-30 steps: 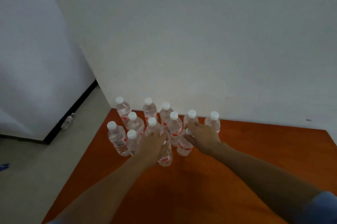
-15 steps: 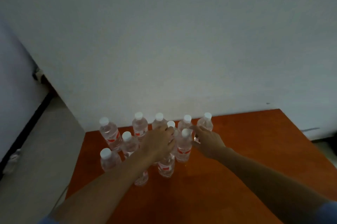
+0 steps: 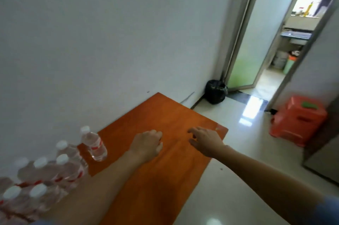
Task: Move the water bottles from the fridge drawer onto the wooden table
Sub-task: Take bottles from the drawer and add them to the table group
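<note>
The wooden table (image 3: pixel 170 166) stands along a white wall (image 3: pixel 110 41), with the water bottles (image 3: pixel 60 168) packed tight at its left end and a lone bottle (image 3: pixel 94 145) a little apart by the wall edge. My left hand (image 3: pixel 146 145) hangs loosely curled and empty over the table's middle, and my right hand (image 3: pixel 205 140) is spread and empty near the right-end corner away from the wall. My left forearm (image 3: pixel 102 184) runs just beside the pack, so I judge a careless swing could topple several bottles off the left edge.
</note>
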Available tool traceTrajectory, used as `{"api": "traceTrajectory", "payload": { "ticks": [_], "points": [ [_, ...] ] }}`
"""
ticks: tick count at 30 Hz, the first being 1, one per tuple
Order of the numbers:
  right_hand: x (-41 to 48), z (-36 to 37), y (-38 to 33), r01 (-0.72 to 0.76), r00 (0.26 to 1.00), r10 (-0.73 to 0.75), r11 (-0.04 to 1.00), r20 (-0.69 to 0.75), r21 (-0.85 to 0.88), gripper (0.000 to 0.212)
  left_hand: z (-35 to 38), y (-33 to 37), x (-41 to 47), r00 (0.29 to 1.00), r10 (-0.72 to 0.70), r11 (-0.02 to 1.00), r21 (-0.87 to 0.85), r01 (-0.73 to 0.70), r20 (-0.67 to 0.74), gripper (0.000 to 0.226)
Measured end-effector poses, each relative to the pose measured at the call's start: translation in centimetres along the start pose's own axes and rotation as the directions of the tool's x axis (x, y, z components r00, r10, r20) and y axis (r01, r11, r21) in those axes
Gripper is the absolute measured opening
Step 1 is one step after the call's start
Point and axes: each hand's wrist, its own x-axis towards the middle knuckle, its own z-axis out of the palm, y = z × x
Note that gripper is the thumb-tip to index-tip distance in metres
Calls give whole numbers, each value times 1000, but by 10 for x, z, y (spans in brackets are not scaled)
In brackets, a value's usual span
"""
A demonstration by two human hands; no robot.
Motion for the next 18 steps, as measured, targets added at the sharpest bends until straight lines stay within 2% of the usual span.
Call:
{"api": "traceTrajectory", "payload": {
  "ticks": [7,12,18],
  "points": [
    [-143,-20,180,-296,954,295,955,-49,-3,36,41,204,66,964,255,965,-80,-249,78,16],
    [-232,-33,295,-486,869,488,873,-79,45,36,59,332,108,899,422,905,-109,-411,118,25],
    [-292,-39,398,-651,738,663,748,-124,127,38,78,442,186,802,578,816,-81,-573,151,28]
  ]
}}
